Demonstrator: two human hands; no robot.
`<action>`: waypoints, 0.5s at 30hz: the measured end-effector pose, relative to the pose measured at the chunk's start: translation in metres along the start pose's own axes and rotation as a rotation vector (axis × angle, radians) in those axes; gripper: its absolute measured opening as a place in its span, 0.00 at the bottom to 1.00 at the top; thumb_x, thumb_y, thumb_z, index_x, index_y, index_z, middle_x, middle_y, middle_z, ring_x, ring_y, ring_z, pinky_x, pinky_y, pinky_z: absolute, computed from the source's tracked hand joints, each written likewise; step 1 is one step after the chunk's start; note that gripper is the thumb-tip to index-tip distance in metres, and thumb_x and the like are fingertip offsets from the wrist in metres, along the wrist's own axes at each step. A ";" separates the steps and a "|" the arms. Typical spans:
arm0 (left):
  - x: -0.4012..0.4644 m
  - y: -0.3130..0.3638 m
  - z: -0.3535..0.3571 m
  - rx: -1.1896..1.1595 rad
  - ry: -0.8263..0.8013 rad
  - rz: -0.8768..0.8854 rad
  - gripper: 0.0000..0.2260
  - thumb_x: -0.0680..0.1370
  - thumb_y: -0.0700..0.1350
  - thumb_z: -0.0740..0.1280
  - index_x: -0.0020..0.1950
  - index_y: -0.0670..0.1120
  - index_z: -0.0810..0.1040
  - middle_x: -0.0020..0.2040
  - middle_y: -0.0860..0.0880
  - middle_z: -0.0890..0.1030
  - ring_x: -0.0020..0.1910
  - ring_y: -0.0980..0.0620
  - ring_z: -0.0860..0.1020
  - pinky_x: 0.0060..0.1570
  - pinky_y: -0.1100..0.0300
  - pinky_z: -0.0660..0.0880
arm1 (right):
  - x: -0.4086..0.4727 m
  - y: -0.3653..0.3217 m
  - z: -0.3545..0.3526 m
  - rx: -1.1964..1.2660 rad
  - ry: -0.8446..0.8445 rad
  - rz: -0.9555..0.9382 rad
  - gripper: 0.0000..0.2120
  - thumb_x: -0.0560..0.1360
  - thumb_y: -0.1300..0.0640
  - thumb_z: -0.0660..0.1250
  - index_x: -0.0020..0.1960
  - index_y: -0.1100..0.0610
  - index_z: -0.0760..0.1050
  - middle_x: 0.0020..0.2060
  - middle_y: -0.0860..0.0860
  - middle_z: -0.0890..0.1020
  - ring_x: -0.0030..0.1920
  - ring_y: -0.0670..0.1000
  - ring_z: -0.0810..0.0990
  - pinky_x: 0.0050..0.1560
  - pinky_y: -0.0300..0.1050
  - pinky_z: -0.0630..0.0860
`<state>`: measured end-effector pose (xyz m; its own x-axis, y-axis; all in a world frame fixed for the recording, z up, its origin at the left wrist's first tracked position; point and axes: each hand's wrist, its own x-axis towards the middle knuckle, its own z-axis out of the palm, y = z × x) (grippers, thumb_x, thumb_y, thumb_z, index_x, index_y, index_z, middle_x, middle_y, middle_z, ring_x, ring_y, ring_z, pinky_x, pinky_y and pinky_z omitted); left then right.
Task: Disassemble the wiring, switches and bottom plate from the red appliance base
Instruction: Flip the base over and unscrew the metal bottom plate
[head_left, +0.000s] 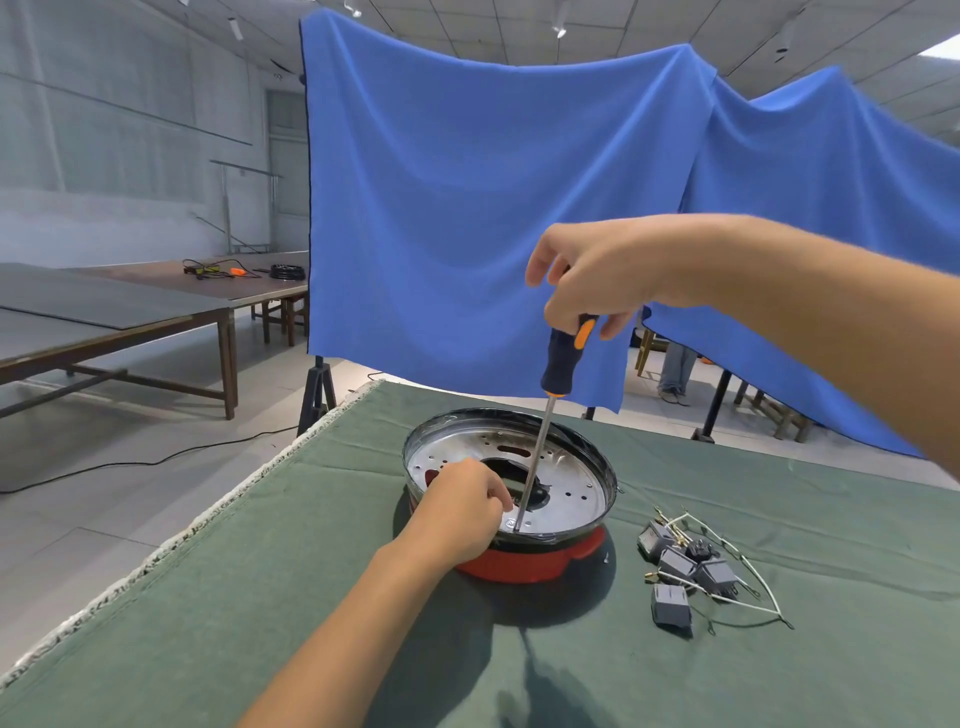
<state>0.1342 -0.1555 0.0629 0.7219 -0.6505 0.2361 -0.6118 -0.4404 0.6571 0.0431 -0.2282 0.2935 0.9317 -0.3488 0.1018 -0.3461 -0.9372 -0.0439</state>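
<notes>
My right hand (587, 275) had its fingers curled round the top of the screwdriver (563, 358), held nearly upright above centre frame, its tip down on the silver bottom plate (571, 483). My left hand (460, 512) rested on the plate's near rim, fingers curled and pinching beside the shaft; what they pinched I could not tell. The red appliance base (530, 564) sat mid-desk (260, 597). Grey switches (675, 571) and white wiring (737, 561) lay to its right, lower right of the frame.
</notes>
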 end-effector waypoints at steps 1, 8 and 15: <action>0.000 0.000 0.000 -0.001 -0.008 -0.006 0.16 0.74 0.35 0.57 0.46 0.45 0.84 0.49 0.47 0.83 0.48 0.49 0.80 0.50 0.57 0.77 | -0.002 0.000 -0.002 -0.006 -0.050 0.003 0.15 0.72 0.59 0.66 0.59 0.59 0.74 0.48 0.55 0.80 0.39 0.52 0.79 0.39 0.44 0.81; 0.000 0.000 0.000 0.025 -0.035 0.000 0.17 0.73 0.34 0.56 0.46 0.46 0.84 0.50 0.47 0.83 0.47 0.48 0.80 0.48 0.58 0.77 | 0.001 0.003 0.007 0.134 0.128 0.016 0.16 0.77 0.55 0.56 0.54 0.65 0.76 0.34 0.58 0.83 0.25 0.54 0.81 0.28 0.39 0.77; 0.000 0.001 -0.001 0.028 -0.071 -0.004 0.16 0.74 0.35 0.57 0.47 0.46 0.84 0.51 0.47 0.83 0.48 0.48 0.80 0.46 0.59 0.76 | -0.003 0.002 0.007 0.071 0.060 0.042 0.16 0.75 0.46 0.64 0.46 0.60 0.73 0.38 0.55 0.84 0.29 0.55 0.84 0.28 0.43 0.78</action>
<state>0.1343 -0.1550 0.0646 0.7003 -0.6904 0.1817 -0.6186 -0.4598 0.6371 0.0399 -0.2292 0.2863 0.9075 -0.3893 0.1576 -0.3738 -0.9198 -0.1194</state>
